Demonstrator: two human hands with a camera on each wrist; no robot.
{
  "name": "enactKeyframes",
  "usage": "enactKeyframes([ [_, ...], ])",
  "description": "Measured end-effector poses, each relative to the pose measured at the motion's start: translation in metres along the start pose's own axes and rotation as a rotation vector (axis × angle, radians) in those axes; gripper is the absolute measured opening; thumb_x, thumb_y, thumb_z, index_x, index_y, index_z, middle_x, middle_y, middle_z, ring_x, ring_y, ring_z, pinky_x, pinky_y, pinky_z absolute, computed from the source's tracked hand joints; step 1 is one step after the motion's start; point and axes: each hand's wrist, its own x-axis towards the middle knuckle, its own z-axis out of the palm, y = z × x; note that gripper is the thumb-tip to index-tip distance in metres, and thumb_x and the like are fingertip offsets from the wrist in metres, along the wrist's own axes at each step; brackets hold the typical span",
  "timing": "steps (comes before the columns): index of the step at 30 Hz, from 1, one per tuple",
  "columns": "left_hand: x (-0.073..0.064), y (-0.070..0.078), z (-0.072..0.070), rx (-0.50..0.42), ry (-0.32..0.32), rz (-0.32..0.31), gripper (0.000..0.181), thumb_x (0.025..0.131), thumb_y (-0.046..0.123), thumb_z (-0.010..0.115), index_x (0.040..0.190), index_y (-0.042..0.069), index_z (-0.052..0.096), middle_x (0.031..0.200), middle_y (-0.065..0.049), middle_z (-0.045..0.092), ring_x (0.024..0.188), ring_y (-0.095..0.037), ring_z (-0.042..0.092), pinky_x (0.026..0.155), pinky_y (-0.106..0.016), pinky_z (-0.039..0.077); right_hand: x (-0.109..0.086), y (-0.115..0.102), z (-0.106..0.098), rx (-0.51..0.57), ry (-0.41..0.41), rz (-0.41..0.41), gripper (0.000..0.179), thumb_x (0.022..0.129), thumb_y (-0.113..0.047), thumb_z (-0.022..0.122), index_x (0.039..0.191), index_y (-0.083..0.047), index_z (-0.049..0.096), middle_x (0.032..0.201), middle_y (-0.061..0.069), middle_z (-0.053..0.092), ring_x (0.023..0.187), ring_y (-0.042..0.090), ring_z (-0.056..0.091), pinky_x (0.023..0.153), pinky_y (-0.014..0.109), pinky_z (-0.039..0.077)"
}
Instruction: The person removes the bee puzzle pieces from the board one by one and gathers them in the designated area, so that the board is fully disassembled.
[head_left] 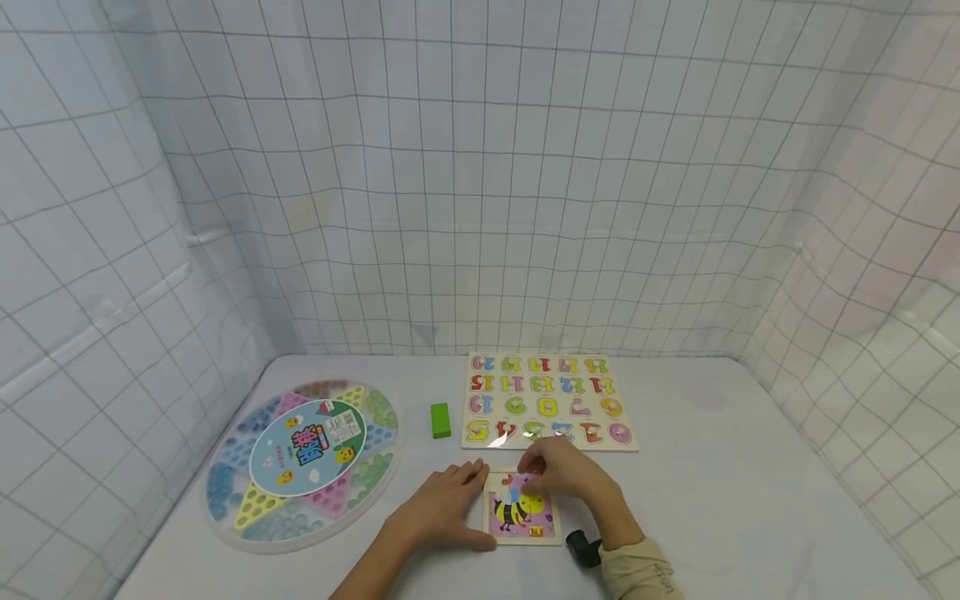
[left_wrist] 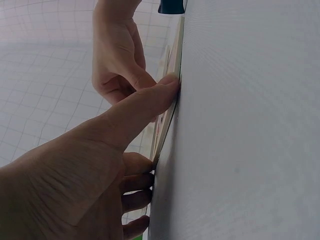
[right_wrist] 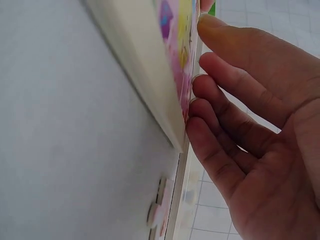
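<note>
A small square jigsaw puzzle (head_left: 525, 541) with a bee picture and pale wooden border lies on the white table. My left hand (head_left: 444, 510) spans its left side, the thumb by the lower corner and the fingertips by the upper one. In the left wrist view the left thumb (left_wrist: 162, 95) presses on the board's edge. Above the puzzle's upper right part is my right hand (head_left: 562, 468). Its fingertips touch the picture in the right wrist view, and no piece shows between them. A loose jigsaw piece (right_wrist: 161, 215) lies beyond the board's corner there.
A number puzzle board (head_left: 632, 447) lies just behind the bee puzzle. To its left is a green block (head_left: 441, 421). At the left lies a round Chinese checkers set (head_left: 307, 450). A black object (head_left: 582, 548) sits beside the right sleeve. Gridded cloth walls (head_left: 480, 183) enclose the table.
</note>
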Motion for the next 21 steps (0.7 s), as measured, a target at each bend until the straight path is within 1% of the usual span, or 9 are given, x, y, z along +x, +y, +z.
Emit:
enactKeyframes([
  [7,-0.0004,-0.0003,0.0001,0.002,-0.002,0.005,0.107,0.07,0.074,0.068,0.151,0.012,0.036,0.157,-0.007,0.036,0.142,-0.033,0.037,0.115,-0.052,0.033,-0.0003,-0.0018,0.0016,-0.025,0.001,0.026,0.014,0.077,-0.016,0.082,0.088,-0.013,0.073,0.08,-0.006,0.065,0.072,0.009,0.056,0.066,0.021,0.05],
  [13,0.001,-0.0017,0.0009,-0.001,-0.016,-0.004,0.107,0.069,0.074,0.069,0.151,0.013,0.036,0.157,-0.007,0.036,0.142,-0.035,0.037,0.115,-0.054,0.033,-0.0006,-0.0025,0.0027,-0.031,-0.004,0.017,0.013,0.077,-0.016,0.081,0.088,-0.013,0.074,0.081,-0.005,0.065,0.073,0.009,0.056,0.065,0.021,0.049],
  [21,0.0002,0.0003,-0.0004,-0.006,-0.009,0.002,0.108,0.069,0.074,0.068,0.151,0.012,0.036,0.157,-0.007,0.037,0.142,-0.033,0.038,0.115,-0.052,0.033,-0.0011,-0.0048,0.0015,-0.045,-0.007,0.018,0.013,0.077,-0.015,0.081,0.088,-0.012,0.076,0.082,-0.005,0.064,0.074,0.008,0.055,0.066,0.02,0.049],
])
